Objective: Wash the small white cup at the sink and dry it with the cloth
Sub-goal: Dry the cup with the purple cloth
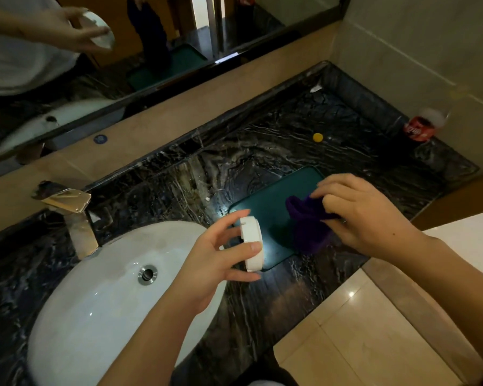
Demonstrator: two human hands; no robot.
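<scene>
Left hand grips small white cup on its side, thumb and fingers round its rim, above the near right edge of the glossy white oval sink. Right hand pinches bunched purple cloth just right of cup, over smooth teal tray. Wet black marble counter. Chrome tap far left. Yellow round bit, red can far right.

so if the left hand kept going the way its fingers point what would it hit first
Probably the purple cloth that the right hand holds over the green tray; the left hand points rightward with the white cup. Depth is unclear.
</scene>
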